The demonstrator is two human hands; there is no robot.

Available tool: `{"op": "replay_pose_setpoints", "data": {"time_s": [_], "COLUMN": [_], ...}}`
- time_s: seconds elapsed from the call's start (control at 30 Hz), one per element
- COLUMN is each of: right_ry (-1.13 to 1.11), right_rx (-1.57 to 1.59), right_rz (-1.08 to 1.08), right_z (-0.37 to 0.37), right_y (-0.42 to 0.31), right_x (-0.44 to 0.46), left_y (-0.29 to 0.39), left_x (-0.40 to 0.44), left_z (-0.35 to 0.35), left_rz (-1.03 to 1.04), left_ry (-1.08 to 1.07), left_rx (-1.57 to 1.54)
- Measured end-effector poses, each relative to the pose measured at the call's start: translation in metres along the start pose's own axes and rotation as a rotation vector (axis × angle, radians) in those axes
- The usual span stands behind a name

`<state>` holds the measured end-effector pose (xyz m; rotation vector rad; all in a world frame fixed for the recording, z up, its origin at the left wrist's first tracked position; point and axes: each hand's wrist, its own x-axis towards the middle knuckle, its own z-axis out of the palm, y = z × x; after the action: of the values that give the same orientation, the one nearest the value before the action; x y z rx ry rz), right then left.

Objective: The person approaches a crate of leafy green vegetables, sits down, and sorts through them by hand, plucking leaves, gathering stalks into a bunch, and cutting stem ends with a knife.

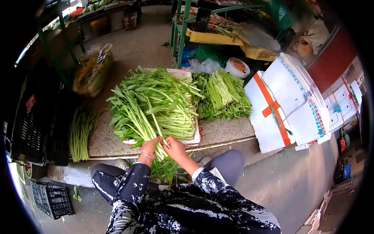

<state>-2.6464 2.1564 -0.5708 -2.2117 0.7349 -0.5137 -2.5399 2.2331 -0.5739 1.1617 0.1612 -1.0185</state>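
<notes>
1. Several long leafy stems point(143, 126), gathered loosely, lying across the greens pile point(177, 119) in a white foam tray point(198, 136) on the stone tabletop point(100, 136).
2. Probably light and bendy; crisp at the stalk, soft and easily bruised at the leaf, maybe damp-slick.
3. Best taken by the pale, thick lower ends, not by the leaves.
4. Left hand point(149, 149): narrow grip, closed round lower ends.
5. Right hand point(176, 149): narrow pinch on stem ends, just beside left; exact finger gap hidden, cannot tell.
6. Nearby: stacked bunches point(223, 91) to right, stem bundle point(80, 136) to left.
</notes>
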Motion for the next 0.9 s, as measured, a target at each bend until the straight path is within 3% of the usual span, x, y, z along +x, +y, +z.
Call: {"op": "replay_pose_setpoints", "data": {"time_s": [0.07,0.37,0.53,0.6,0.63,0.7,0.9], "right_ry": [0.064,0.071,-0.17,-0.298,-0.424,-0.389,-0.665], "right_rx": [-0.001,0.07,-0.167,-0.224,-0.283,-0.286,-0.303], "right_rz": [-0.081,0.076,0.248,0.297,0.341,0.332,0.338], "right_z": [0.0,0.003,-0.013,-0.018,-0.018,-0.009,-0.02], "right_y": [0.004,0.002,-0.005,0.001,0.005,0.024,0.042], "right_x": [0.0,0.0,0.004,-0.001,-0.003,-0.018,-0.046], "left_y": [-0.004,-0.009,-0.014,-0.022,-0.021,-0.015,0.006], "left_x": [0.004,0.025,0.022,0.028,0.025,0.015,0.013], "left_z": [-0.001,0.002,0.004,0.0,-0.001,0.001,-0.006], "left_rz": [0.002,-0.004,0.034,0.174,0.172,0.099,0.059], "left_ry": [-0.012,0.045,0.069,0.12,0.121,0.125,0.057], "left_rx": [0.018,0.095,0.108,0.117,0.116,0.058,-0.036]}}
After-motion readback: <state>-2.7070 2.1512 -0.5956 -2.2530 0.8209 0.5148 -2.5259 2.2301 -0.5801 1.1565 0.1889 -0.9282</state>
